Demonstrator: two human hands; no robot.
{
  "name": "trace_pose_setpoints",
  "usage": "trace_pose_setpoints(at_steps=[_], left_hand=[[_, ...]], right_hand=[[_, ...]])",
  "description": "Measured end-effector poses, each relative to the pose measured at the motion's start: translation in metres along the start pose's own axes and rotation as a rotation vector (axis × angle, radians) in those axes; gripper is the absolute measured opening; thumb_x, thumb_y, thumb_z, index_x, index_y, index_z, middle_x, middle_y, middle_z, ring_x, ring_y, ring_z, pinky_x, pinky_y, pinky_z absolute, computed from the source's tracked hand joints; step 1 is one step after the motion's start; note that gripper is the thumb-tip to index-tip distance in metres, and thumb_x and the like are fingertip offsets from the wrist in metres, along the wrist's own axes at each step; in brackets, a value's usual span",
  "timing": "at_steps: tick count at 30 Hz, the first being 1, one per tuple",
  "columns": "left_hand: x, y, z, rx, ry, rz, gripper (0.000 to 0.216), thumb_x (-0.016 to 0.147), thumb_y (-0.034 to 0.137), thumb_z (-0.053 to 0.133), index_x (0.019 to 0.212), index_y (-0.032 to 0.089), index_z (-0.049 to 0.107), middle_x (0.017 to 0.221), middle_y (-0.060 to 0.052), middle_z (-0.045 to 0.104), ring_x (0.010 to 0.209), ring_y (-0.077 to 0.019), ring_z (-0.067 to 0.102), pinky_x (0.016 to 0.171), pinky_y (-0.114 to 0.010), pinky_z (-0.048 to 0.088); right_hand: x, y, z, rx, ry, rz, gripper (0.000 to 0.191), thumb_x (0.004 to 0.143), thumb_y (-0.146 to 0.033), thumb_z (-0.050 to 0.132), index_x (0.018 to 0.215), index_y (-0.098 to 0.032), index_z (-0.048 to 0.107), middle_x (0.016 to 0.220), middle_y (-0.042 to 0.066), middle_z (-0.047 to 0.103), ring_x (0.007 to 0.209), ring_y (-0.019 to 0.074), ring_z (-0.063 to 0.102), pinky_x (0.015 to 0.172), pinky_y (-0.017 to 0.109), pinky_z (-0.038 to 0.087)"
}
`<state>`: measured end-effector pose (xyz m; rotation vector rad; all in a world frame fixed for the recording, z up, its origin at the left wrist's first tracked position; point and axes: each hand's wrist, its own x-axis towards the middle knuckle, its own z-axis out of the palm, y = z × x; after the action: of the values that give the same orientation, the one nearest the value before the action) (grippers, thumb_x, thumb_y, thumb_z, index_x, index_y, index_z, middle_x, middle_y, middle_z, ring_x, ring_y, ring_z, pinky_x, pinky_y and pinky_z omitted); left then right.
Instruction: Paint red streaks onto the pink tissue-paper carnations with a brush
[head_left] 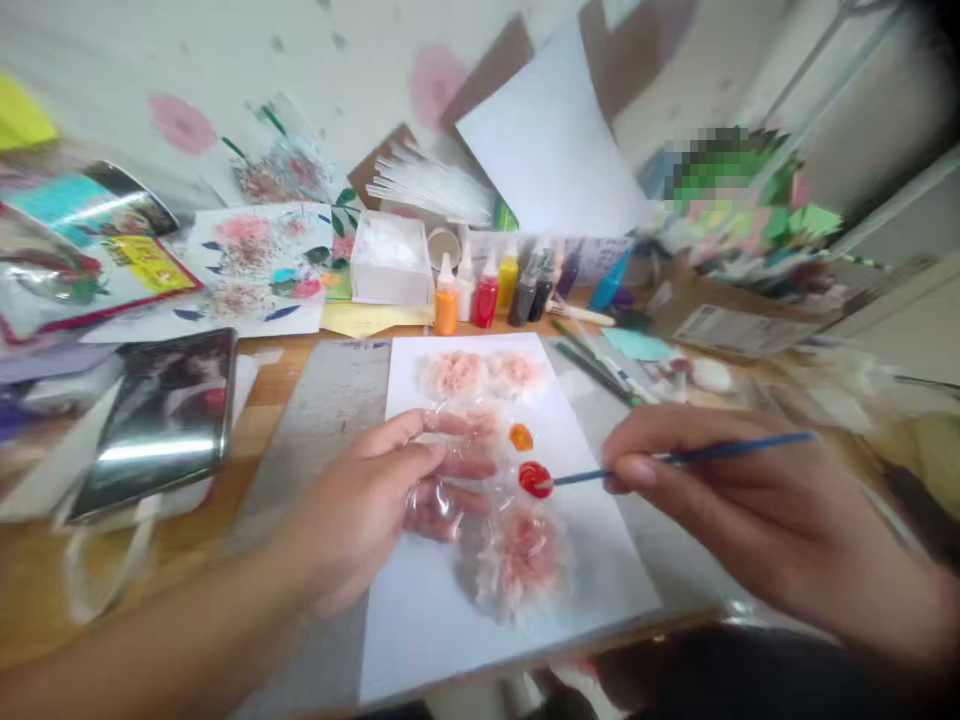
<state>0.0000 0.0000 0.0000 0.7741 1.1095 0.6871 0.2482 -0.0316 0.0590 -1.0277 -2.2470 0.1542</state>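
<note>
My left hand [375, 510] holds a clear plastic palette [442, 500] above a white sheet of paper [420, 650]; its fingers show through the plastic. On the palette lie a blob of orange paint [520, 437] and a blob of red paint [535, 480]. Between the fingertips of my right hand [720, 500] is a thin blue paintbrush [720, 448], its tip touching the red paint. Soft pink flowers [457, 372] are painted on the paper, with another pink bloom [525, 555] below the palette.
Several paint bottles, such as an orange one [445, 305], stand behind the paper beside a white box [390, 258]. To the left lies a dark-screened phone or tablet [161, 420]. More brushes [596, 370] lie right of the paper, before a cardboard box [735, 315].
</note>
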Motion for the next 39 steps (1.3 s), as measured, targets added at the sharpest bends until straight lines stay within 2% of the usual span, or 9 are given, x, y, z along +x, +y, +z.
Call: trace_pose_setpoints(at_steps=[8,23,26,39], left_hand=[[0.0023,0.0046,0.0037,-0.013,0.001,0.016,0.029,0.088,0.025,0.062,0.115,0.019,0.064,0.103,-0.016,0.077,0.077,-0.0247,0.076,0.054,-0.024,0.052],[0.0021,0.0032,0.0037,-0.01,0.011,0.023,0.031,0.084,0.027,0.066,0.114,0.018,0.065,0.103,-0.016,0.077,0.076,-0.0253,0.076,0.053,-0.025,0.051],[0.0017,0.003,0.0036,-0.009,0.011,0.021,0.031,0.085,0.027,0.065,0.115,0.019,0.064,0.103,-0.016,0.077,0.077,-0.0254,0.076,0.054,-0.025,0.051],[0.0035,0.0034,0.0032,-0.019,0.006,0.006,0.032,0.086,0.026,0.064,0.118,0.019,0.063,0.104,-0.016,0.076,0.077,-0.0245,0.075,0.054,-0.024,0.051]], right_hand=[[0.0033,0.0039,0.0023,-0.036,0.006,-0.014,0.009,0.094,-0.016,0.058,0.087,-0.019,0.062,0.073,-0.002,0.07,0.063,0.0056,0.066,0.059,0.012,0.052],[0.0046,0.0022,0.0043,-0.024,-0.022,-0.026,0.008,0.094,-0.015,0.058,0.088,-0.019,0.062,0.074,-0.002,0.07,0.066,0.0034,0.065,0.064,0.008,0.05],[0.0041,0.0009,0.0038,-0.032,0.009,-0.025,0.009,0.094,-0.015,0.057,0.087,-0.019,0.061,0.076,-0.001,0.071,0.067,0.005,0.067,0.064,0.01,0.052],[0.0057,0.0057,0.0052,-0.044,0.012,-0.018,0.012,0.092,-0.012,0.058,0.084,-0.018,0.063,0.072,-0.001,0.071,0.062,0.0049,0.066,0.06,0.01,0.051]])
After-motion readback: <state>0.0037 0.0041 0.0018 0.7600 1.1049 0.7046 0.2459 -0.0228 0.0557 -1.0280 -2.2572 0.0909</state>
